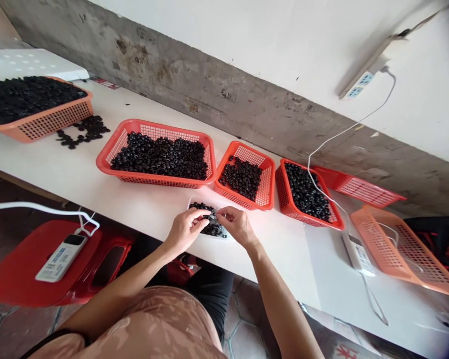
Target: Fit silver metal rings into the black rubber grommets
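My left hand [185, 228] and my right hand [238, 227] face each other over a small clear plastic box [224, 201] at the table's front edge. Both are closed in a pinch, thumb against forefinger, and whatever is between the fingertips is too small to make out. Small black ring-shaped parts [212, 228] fill the left and front of the box. Tiny clear pieces [220, 228] lie on its right side, partly hidden by my right hand. Just behind stands a red basket [268, 187] with black rings [241, 177] in it.
A wider red basket [157, 178] of black parts stands left, another red basket [307, 222] right. Far left, an orange basket [56, 117] is heaped with black pieces. Right are an orange basket [392, 249] and a power bank [358, 255] with a white cable [318, 149] crossing a basket.
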Available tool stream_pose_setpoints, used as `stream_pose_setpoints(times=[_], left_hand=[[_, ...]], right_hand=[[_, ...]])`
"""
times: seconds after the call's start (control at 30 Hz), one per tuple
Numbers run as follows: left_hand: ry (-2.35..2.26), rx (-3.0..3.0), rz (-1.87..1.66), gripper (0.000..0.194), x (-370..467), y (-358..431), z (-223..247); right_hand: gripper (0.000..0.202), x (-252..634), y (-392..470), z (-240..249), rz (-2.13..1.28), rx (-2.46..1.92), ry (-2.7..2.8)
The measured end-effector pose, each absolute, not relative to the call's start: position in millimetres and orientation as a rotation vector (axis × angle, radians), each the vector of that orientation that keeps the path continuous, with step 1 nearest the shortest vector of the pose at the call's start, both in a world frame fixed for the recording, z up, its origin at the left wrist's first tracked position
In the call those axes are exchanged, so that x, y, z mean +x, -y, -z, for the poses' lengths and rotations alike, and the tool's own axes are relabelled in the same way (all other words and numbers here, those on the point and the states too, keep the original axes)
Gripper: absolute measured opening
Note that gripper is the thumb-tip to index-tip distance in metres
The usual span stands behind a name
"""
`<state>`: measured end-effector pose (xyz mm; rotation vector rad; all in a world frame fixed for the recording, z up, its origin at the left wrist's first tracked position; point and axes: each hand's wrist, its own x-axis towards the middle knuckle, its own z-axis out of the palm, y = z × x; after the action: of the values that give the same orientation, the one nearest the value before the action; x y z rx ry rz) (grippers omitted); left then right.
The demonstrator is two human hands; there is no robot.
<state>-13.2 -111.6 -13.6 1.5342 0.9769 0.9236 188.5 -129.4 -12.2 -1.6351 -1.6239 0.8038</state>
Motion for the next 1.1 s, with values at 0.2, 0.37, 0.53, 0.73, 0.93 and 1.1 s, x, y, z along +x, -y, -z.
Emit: stream_pose_setpoints(times=[0.2, 0.37, 0.53, 0.73, 0.93, 1.1], left_hand=[[-0.858, 1.087, -0.813, 0.016, 0.5, 107.0, 9.4], [-0.692, 0.482, -0.717, 0.011, -3.5, 104.9, 5.7], [-0.712, 0.319, -0.727, 0.010, -8.0, 108.4, -2.1], [-0.687, 0.344, -0.705, 0.011, -9.2, 113.9, -11.1], [-0.705, 0.323, -0.740, 0.014, -11.8, 114.6, -9.0], [-0.736, 0.290, -0.748, 0.012, -16.7, 111.2, -3.0]], right_hand=[[0.038, 176.8, 139.9, 5.0, -1.006, -1.495, 1.362], [0.034, 159.4, 152.2, -3.1, -1.069, -1.362, 1.088], [0.029, 141.4, 159.4, -7.8, -0.987, -1.334, 1.049], [0.025, 132.9, 160.9, -6.9, -0.901, -1.316, 1.116], [0.021, 136.2, 173.8, -7.6, -0.263, -1.474, 1.754], [0.030, 146.0, 172.9, -11.8, -0.129, -1.446, 1.966]])
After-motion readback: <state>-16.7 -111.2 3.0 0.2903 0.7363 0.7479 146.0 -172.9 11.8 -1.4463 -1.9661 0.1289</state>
